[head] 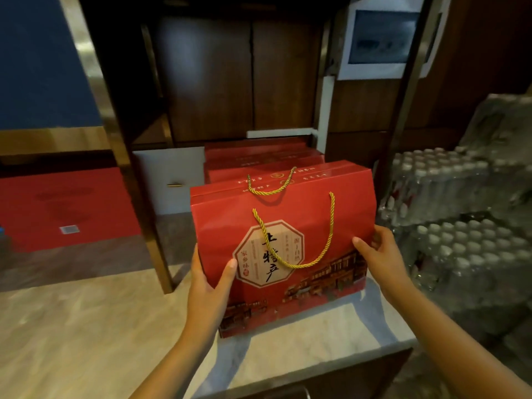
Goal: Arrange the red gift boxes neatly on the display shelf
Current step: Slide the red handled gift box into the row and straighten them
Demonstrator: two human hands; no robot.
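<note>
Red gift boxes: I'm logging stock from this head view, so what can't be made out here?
- Rear red boxes: the front red box hides them; count unclear.
- Front box's base: left hand and right hand cover its sides.
- Wrapped bottles: blurred, cut by right edge.

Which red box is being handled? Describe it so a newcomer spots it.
Find the dark wooden shelf; red boxes stand in a row at its base. The front box is the one, gripped by the left hand and right hand.
</note>
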